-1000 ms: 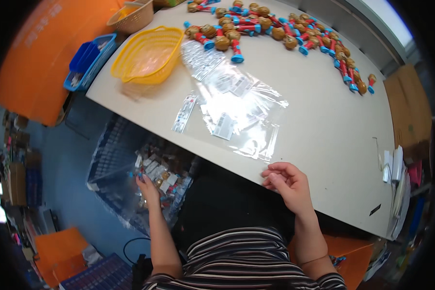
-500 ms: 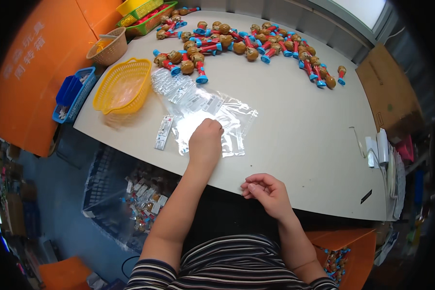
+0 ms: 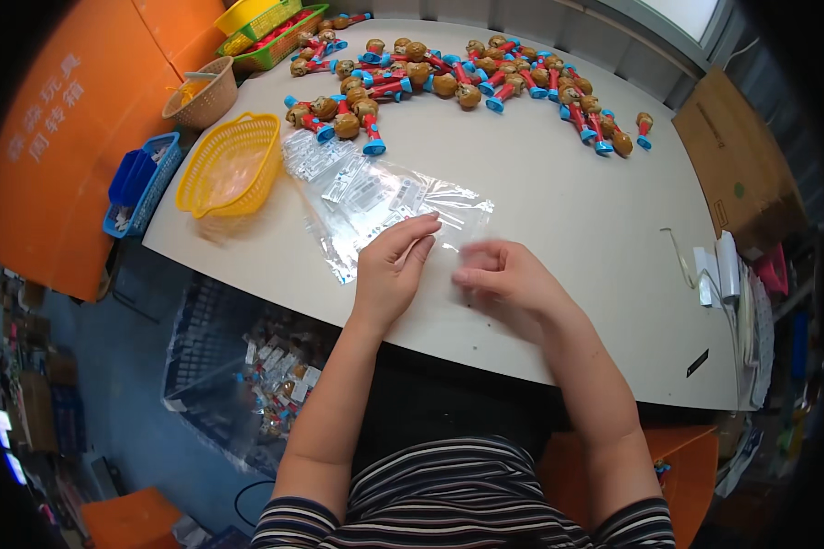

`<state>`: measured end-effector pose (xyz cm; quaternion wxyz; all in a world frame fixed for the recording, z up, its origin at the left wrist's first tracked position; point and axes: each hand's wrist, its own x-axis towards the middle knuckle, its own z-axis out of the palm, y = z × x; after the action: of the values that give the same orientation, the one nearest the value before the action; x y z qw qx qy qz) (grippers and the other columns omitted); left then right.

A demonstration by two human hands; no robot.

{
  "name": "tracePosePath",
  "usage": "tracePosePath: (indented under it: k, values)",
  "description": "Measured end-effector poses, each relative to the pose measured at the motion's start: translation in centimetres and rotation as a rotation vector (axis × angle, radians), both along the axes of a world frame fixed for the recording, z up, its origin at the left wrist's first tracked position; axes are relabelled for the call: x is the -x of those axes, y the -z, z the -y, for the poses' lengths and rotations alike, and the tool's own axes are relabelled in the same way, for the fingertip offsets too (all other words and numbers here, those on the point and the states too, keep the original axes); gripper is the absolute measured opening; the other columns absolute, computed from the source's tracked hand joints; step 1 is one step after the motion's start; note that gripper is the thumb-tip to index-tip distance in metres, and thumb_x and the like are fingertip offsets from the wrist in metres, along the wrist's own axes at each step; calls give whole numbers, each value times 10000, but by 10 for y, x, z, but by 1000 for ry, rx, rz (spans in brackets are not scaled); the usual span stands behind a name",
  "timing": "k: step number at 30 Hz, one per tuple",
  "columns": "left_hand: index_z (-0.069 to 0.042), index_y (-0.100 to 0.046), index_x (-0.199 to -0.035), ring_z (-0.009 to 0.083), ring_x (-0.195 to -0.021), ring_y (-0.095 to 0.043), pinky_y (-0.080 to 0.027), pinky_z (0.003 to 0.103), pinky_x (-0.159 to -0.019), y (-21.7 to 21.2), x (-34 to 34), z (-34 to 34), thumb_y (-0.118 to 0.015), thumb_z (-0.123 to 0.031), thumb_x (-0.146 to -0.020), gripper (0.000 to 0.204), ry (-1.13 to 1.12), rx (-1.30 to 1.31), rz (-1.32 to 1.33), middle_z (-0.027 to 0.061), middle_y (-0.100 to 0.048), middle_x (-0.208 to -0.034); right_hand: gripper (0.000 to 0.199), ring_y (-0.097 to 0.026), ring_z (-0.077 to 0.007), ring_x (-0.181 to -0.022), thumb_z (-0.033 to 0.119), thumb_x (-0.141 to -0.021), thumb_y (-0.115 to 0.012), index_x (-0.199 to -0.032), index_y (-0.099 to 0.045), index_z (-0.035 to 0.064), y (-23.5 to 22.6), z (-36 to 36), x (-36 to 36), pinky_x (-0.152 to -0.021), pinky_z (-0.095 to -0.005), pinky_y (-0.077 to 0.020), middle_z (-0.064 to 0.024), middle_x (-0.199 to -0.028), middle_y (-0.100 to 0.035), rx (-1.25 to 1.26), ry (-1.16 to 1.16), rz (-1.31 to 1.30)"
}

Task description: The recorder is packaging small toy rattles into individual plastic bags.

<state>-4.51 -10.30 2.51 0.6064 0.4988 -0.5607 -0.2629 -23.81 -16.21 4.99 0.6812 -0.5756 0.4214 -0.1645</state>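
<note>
A layer of clear plastic bags point(image 3: 368, 197), some with printed white labels, lies on the table in front of me. My left hand point(image 3: 390, 274) is over the near right part of these bags, thumb and fingers closed around a clear bag's edge. To its right, my right hand point(image 3: 513, 284) hovers above the table with curled fingers, apart from the left. Motion smears its fingertips, so whether it holds anything cannot be made out. Beyond the bags are several toy figures point(image 3: 444, 85) with brown round heads, red bodies and blue bases.
A yellow basket point(image 3: 273, 165) stands left of the bags; a tan basket point(image 3: 229, 91) and blue bin point(image 3: 160, 183) lie farther left. A cardboard box point(image 3: 737, 160) borders the right side. Below the table's left edge sits a blue crate point(image 3: 188, 343) with packed items.
My right hand has risen from the table's near edge toward the left hand. The left hand has turned and its fingers have extended. The small printed packet left of the bags no longer shows there.
</note>
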Motion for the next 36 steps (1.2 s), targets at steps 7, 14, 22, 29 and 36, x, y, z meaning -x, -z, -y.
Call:
tracePosePath:
  k: [7,14,22,29,36]
  values:
    - [6,-568,-1278,392,-1256,-539,-408,452,-1063,-5,12,-15,-669,-106,-897,410,-231,68,234,234,-563,-1342,230,-699,-176,-772,160,-912,-693,-936,-625,-59,5,-5,-7,-669,-275,-573,-155,-882,-702,-137,216,72]
    - [-8,-495,-1339,481,-1388,-334,-184,620,-1141,29,-17,-12,-687,-221,-883,539,-213,-228,740,255,-427,-1461,258,-707,-208,-761,209,-938,-665,-839,-577,-12,14,-9,-11,-662,-269,-576,-187,-894,-697,-50,282,44]
    - [-55,-627,-1204,359,-1355,-445,-286,495,-1150,13,-59,11,-778,-124,-776,459,-257,-175,675,169,-547,-1395,234,-692,-169,-768,168,-916,-685,-950,-630,-57,3,14,-7,-654,-257,-571,-152,-875,-700,-180,119,20]
    - [18,-632,-1116,356,-953,-662,-527,397,-836,-18,26,-16,-693,-63,-812,320,-134,-155,503,191,-683,-1038,231,-693,-155,-786,167,-928,-683,-792,-564,23,7,5,-35,-661,-257,-591,-145,-871,-697,-139,275,176]
    - [4,-645,-1079,347,-847,-664,-525,425,-745,-1,18,-11,-645,-7,-806,273,-322,-170,645,164,-676,-926,252,-708,-169,-808,179,-944,-675,-774,-531,60,10,7,-50,-655,-268,-573,-137,-890,-706,-115,274,236]
